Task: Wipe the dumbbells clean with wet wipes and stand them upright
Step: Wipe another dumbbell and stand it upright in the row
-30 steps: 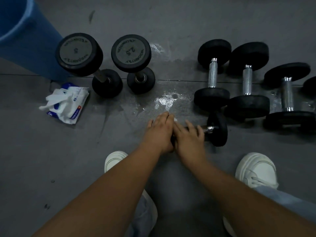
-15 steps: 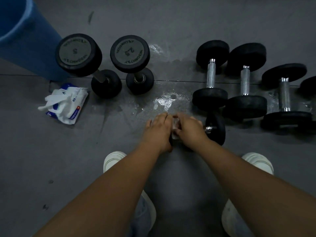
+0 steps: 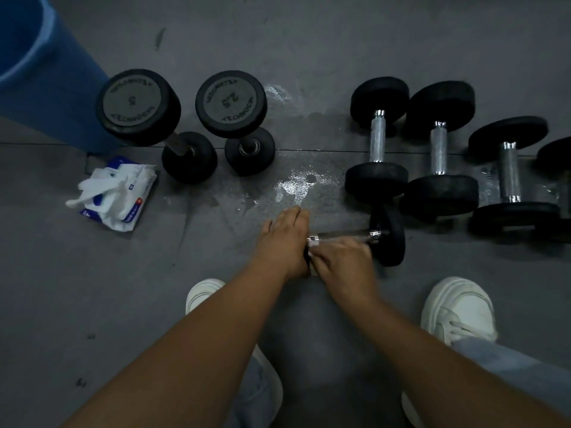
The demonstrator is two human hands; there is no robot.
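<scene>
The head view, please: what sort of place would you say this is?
Probably a gym's weights area: black dumbbells lie in a row on the dark floor, with the 5 dumbbell and the 2.5 dumbbell standing upright nearby.

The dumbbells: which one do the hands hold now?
The small dumbbell lying crosswise nearest the shoes: the left hand holds one end, the right hand presses a wipe on its handle.

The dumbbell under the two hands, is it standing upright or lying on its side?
Lying on its side: the dumbbell has its chrome handle level along the floor.
</scene>
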